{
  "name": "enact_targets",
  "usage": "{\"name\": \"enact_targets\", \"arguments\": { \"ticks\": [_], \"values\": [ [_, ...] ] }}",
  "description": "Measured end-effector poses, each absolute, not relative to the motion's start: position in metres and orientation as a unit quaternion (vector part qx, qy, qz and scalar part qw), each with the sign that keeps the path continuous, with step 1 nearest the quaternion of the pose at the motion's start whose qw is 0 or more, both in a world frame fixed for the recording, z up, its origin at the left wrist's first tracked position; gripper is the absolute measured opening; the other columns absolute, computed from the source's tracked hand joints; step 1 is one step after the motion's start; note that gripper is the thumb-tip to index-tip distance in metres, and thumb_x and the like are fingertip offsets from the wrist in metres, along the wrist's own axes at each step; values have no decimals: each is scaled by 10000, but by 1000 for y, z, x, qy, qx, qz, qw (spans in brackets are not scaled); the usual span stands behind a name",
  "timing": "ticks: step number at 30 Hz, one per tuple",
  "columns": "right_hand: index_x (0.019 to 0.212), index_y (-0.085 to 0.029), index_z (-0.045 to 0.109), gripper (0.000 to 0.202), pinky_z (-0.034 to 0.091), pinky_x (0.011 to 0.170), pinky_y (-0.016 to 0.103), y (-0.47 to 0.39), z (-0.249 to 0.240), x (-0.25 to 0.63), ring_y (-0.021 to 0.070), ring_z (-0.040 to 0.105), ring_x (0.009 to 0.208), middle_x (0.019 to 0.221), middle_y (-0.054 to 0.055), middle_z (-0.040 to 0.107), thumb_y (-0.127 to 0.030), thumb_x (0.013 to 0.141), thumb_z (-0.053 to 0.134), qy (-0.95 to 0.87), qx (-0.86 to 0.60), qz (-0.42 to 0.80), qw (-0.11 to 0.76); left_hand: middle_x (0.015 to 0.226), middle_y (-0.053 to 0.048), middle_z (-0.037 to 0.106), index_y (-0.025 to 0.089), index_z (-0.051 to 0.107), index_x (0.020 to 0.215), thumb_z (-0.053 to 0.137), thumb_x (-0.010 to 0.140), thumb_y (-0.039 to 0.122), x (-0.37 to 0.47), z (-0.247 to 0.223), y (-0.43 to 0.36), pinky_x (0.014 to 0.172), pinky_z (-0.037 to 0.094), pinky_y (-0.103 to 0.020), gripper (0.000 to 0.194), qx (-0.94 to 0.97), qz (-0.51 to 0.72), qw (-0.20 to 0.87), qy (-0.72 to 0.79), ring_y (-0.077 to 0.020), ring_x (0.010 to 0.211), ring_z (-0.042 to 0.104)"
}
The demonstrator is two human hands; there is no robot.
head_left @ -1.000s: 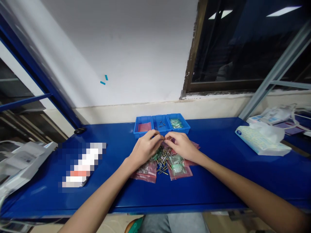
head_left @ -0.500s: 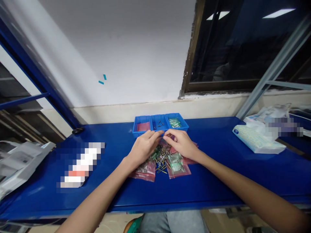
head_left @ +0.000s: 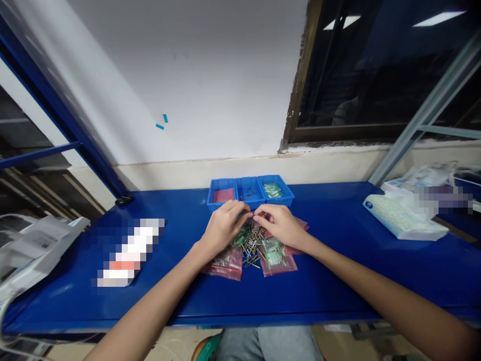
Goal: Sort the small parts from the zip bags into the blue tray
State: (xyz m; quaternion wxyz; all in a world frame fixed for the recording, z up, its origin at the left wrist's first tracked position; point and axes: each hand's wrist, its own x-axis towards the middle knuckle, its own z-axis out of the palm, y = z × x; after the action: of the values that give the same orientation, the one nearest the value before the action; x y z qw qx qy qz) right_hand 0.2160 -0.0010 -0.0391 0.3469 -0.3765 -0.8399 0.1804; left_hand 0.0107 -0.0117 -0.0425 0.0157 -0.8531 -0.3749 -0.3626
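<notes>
Thumb and fingers pressed together, my left hand point(head_left: 224, 224) is over a pile of small metal pins point(head_left: 254, 246). My right hand point(head_left: 278, 222) pinches close beside it, the fingertips of both nearly meeting. Whatever they hold is too small to make out. Around the pile lie a pink-edged bag point(head_left: 230, 265) below my left hand and a pink bag with green-and-silver contents point(head_left: 276, 254) below my right. Just behind the hands stand three joined blue bins: the left bin point(head_left: 221, 195) with pink bags, the middle bin point(head_left: 248, 193) with a few pins, the right bin point(head_left: 275, 190) with green pieces.
A tissue pack point(head_left: 404, 218) lies on the right of the blue table point(head_left: 319, 296). A blurred-out white object point(head_left: 131, 253) lies at the left, with a white box point(head_left: 41, 250) beyond it at the edge. Metal posts rise on both sides.
The fingertips of both hands have moved slightly lower and remain close together. The whole view has shifted slightly; bins and bags look unchanged.
</notes>
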Motion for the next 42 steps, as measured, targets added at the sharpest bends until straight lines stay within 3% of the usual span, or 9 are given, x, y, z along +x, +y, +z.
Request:
{"name": "enact_targets", "arguments": {
  "ticks": [5,12,23,28,33,39,42],
  "values": [
    [863,-198,665,114,426,712,255,0,-38,217,125,608,729,825,-12,699,-212,937,579,-841,-356,165,372,968,-53,678,181,596,1073,523,999,254,9,-44,-11,763,514,-324,127,-863,-340,23,-373,-186,876,618],
    [880,-198,669,68,454,709,272,0,-37,217,136,612,720,822,0,699,-205,912,609,-837,-365,178,366,1078,-82,700,188,524,1346,490,1003,242,12,-46,-11,802,540,-349,349,-849,-366,-2,-380,-190,916,654],
    [859,-189,684,94,426,640,260,-2,-39,211,122,585,631,744,-7,692,-203,899,601,-816,-387,210,374,899,-18,774,187,647,1099,642,922,312,18,-47,-12,619,497,-272,217,-780,-434,-104,-439,-121,617,661],
    [865,-189,650,90,435,687,269,-1,-38,214,137,595,709,790,2,673,-206,921,582,-842,-371,137,368,860,-10,767,185,660,1005,662,905,325,19,-44,-12,606,493,-244,173,-767,-451,-139,-435,-125,682,683],
    [948,-163,648,170,445,830,332,29,-29,221,210,595,937,961,80,674,-210,975,487,-869,-372,-50,322,1033,-47,758,217,609,1285,565,961,331,8,-36,-6,655,525,-270,346,-762,-457,-80,-453,-146,736,692],
    [1007,-127,667,207,450,837,361,68,-20,218,259,555,987,971,123,670,-227,971,489,-867,-396,-150,261,1000,-52,739,191,651,1191,478,985,282,-17,-32,4,738,514,-297,285,-800,-397,-10,-450,-166,841,681],
    [1018,-128,668,232,444,877,378,53,-24,220,256,537,987,982,119,664,-231,983,463,-872,-377,-148,274,1000,-67,725,181,668,1117,455,982,266,-25,-30,5,746,496,-310,266,-830,-346,18,-436,-172,843,665]
  ]
}}
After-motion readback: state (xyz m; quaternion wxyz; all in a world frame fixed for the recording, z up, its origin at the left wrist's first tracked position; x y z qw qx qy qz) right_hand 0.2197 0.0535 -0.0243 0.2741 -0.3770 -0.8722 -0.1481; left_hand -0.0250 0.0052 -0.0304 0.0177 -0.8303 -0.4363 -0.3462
